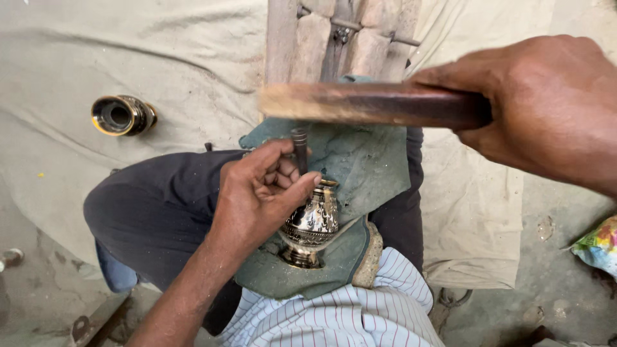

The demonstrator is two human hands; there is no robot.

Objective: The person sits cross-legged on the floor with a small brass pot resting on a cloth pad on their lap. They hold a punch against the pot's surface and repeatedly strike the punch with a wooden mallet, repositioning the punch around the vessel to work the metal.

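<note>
Brass pot (313,222), small and engraved, lies on a green cloth pad (360,160) over the person's lap. Left hand (260,193) pinches a thin metal punch (300,149) against its neck, fingers covering part of the rim. Right hand (546,106) is wrapped tight around a wooden mallet (373,104), blurred, crossing above the punch. Another brass piece (122,115) lies well apart on the beige sheet (160,58)

view: head camera, your only view
facing: steeply down onto your lap and the cloth-covered floor (160,58)
nearness: close, your hands fill the frame
</note>
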